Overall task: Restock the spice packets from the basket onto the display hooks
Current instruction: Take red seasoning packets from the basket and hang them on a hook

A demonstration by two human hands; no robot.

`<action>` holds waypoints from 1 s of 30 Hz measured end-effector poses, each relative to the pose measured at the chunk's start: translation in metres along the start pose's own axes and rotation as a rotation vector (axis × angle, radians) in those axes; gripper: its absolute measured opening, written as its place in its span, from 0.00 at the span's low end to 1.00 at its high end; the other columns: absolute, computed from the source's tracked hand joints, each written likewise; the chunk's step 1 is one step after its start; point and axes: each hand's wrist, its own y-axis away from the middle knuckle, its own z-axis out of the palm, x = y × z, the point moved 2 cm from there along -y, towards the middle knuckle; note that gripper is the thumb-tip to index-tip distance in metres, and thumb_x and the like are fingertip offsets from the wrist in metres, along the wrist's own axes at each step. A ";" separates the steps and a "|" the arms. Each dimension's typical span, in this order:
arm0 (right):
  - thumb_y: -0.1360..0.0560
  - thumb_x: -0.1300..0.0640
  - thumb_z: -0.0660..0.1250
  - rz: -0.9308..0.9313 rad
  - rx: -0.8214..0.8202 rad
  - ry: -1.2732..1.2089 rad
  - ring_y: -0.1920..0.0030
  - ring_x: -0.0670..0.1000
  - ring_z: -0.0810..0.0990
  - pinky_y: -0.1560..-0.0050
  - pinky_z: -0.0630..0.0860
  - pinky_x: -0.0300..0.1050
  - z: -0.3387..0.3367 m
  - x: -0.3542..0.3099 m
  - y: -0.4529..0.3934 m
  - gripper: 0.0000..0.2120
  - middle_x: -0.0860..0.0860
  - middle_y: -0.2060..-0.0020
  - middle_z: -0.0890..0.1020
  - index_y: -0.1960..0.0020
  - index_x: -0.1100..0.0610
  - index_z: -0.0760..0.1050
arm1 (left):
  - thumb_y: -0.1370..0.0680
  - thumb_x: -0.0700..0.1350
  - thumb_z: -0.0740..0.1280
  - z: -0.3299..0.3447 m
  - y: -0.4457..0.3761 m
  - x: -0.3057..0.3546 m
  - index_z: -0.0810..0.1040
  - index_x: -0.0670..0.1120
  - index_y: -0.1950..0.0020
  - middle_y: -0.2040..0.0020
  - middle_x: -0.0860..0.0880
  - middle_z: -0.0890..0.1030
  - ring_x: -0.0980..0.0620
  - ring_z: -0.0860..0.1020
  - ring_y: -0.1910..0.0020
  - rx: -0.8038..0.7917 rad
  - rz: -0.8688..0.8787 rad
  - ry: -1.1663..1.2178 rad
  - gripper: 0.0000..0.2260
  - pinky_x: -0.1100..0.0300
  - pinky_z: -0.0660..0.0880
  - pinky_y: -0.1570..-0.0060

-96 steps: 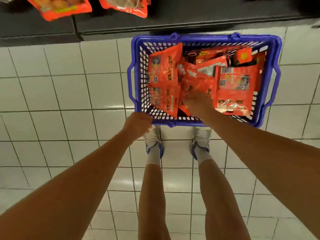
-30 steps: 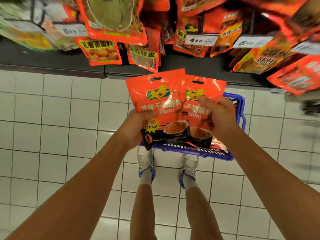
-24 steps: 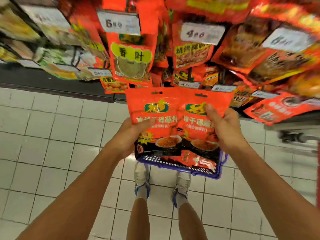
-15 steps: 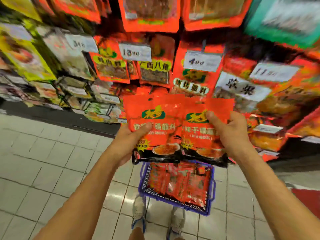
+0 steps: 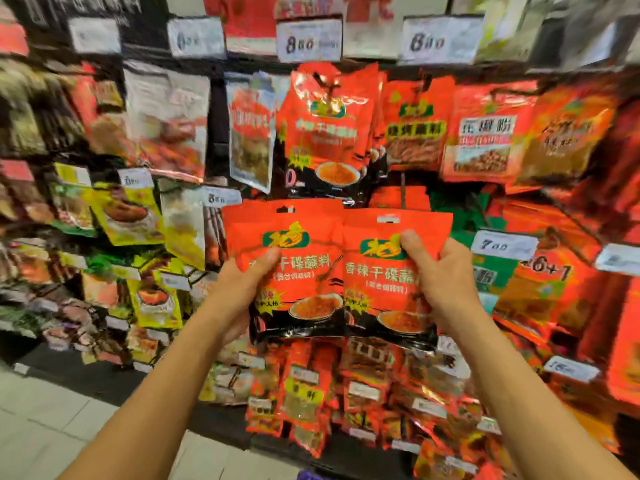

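Holding two matching red spice packets up in front of display rack. Left grip (image 5: 239,292) grasping left packet (image 5: 294,271) by its side edge, thumb across front. Right grip (image 5: 446,282) grasping right packet (image 5: 377,289) same way, its edge overlapping left one. Same product hanging on hook (image 5: 325,126) just above, price tag (image 5: 309,41) over it. Shelf surroundings blurry.

hanging packets (image 5: 325,126) crowd hooks, price tags (image 5: 309,41) overhead
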 end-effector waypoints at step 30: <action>0.26 0.52 0.71 -0.037 0.281 0.007 0.62 0.59 0.85 0.60 0.80 0.55 0.143 -0.133 -0.123 0.11 0.55 0.66 0.85 0.66 0.55 0.79 | 0.22 0.50 0.73 -0.010 -0.117 0.122 0.83 0.49 0.43 0.51 0.47 0.88 0.46 0.87 0.53 -0.193 0.148 -0.053 0.11 0.56 0.82 0.62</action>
